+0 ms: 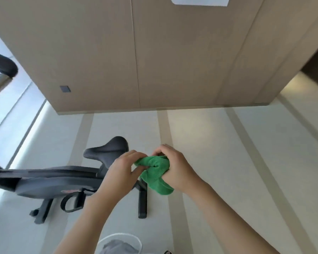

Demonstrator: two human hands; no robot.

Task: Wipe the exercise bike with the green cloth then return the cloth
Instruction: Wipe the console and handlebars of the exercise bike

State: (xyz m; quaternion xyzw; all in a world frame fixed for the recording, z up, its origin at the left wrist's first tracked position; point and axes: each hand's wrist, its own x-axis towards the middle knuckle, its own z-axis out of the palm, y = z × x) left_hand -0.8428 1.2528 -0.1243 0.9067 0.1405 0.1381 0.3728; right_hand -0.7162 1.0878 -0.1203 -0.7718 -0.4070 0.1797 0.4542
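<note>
Head view: both hands, left hand (123, 167) and right hand (174, 167), grip the bunched green cloth (155, 173) above the floor, beside the exercise bike (62, 182); loose folds could slip while wiping.

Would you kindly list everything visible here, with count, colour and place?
green cloth: one, green, bunched between both hands, above the floor.
exercise bike: one, black, on the floor at left.
saddle: one, black, atop the bike.
basket: one, white mesh, bottom edge, grey contents.
wall panels: beige, behind.
floor: pale, striped.
left hand: one, pinching the cloth.
right hand: one, gripping the cloth.
</note>
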